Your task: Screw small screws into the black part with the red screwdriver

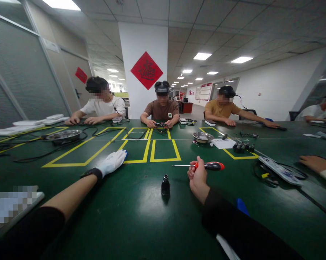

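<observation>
My right hand, bare, is closed around a screwdriver with a red and black handle. Its thin metal shaft points left, held level above the green table. In a white glove with blue at the fingertips, my left hand rests palm down on the table, fingers stretched out near a yellow tape line. Between my two hands a small black tapered cylinder with a shiny metal top stands upright, touched by neither.
Yellow tape rectangles mark the table. A metal bowl, white paper, several black parts and a power strip lie to the right. Another bowl and black cables are left. Several people sit opposite; another person's hand is at right.
</observation>
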A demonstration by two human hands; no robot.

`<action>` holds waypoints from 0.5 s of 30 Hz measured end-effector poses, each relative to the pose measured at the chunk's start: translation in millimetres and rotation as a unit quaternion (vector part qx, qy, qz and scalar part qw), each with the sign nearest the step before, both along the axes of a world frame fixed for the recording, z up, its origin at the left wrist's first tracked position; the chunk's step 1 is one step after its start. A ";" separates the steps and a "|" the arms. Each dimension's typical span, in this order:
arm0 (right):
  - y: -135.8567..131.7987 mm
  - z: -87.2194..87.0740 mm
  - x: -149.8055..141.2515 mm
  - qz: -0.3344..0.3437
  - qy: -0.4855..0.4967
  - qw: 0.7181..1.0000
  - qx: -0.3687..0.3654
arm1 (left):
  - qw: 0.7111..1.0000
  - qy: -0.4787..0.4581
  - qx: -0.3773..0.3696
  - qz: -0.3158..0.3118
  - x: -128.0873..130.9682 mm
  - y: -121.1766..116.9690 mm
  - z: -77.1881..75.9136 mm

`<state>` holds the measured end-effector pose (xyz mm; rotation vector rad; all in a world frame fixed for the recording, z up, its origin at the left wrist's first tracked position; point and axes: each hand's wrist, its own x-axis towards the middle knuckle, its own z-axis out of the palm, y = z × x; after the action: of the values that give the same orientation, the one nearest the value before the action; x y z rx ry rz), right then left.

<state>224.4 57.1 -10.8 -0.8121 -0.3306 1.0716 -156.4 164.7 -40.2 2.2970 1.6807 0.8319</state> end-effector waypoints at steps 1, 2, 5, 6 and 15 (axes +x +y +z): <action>0.2 -0.2 0.3 0.001 0.001 1.000 0.002 | 1.000 0.012 -0.010 -0.006 4.4 -5.6 -1.3; 0.1 -0.5 0.4 0.003 0.001 1.000 0.003 | 0.999 0.025 -0.018 -0.012 8.7 -11.9 -2.2; -0.8 -1.7 0.1 0.009 0.001 1.000 0.004 | 0.998 0.045 -0.035 -0.033 24.2 -34.4 -2.0; -1.1 -2.1 0.1 0.010 0.003 1.000 0.003 | 0.997 0.052 -0.039 -0.041 31.1 -42.8 -0.9; -6.3 2.2 7.4 0.017 0.014 1.000 -0.005 | 0.983 0.091 -0.035 -0.153 114.6 -119.7 11.1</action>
<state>231.8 50.7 -8.6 -0.8026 -0.3158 1.1161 -41.8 45.0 -29.1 2.5569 1.3416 0.5042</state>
